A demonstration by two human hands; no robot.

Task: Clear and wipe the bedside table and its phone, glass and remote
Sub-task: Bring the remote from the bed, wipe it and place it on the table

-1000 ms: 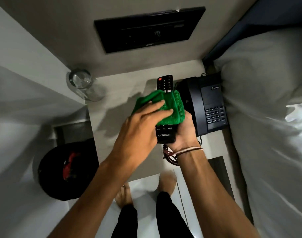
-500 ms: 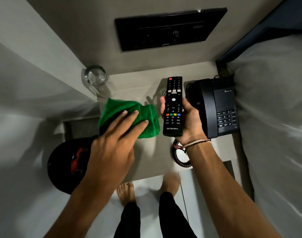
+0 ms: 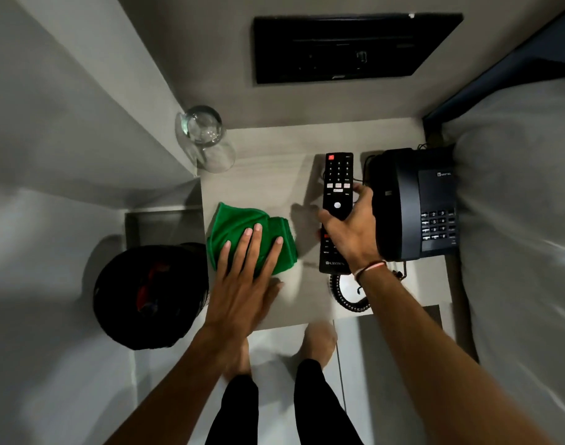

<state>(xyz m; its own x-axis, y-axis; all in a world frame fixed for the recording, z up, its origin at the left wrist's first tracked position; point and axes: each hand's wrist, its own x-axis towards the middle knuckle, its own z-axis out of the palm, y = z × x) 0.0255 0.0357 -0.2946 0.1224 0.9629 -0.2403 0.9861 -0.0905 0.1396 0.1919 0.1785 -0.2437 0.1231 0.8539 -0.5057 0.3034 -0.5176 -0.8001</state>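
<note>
My right hand (image 3: 351, 232) grips the black remote (image 3: 338, 184) from above, low over the bedside table (image 3: 274, 168) just left of the black phone (image 3: 416, 203). A folded green cloth (image 3: 239, 226) lies on the table's left part, and my left hand (image 3: 245, 277) presses flat on it with fingers spread. An upturned clear glass (image 3: 207, 139) stands at the table's far left corner. The phone's coiled cord (image 3: 345, 297) lies at the near edge, under my right wrist.
A black bin (image 3: 146, 297) with rubbish stands on the floor left of the table. The bed with white linen (image 3: 518, 252) borders the table on the right. A black panel (image 3: 348, 46) is set in the wall behind. My bare feet are below the table edge.
The cloth came off the remote and went down onto the table's left part under my left hand. My right hand turned over the remote and lowered it beside the phone.
</note>
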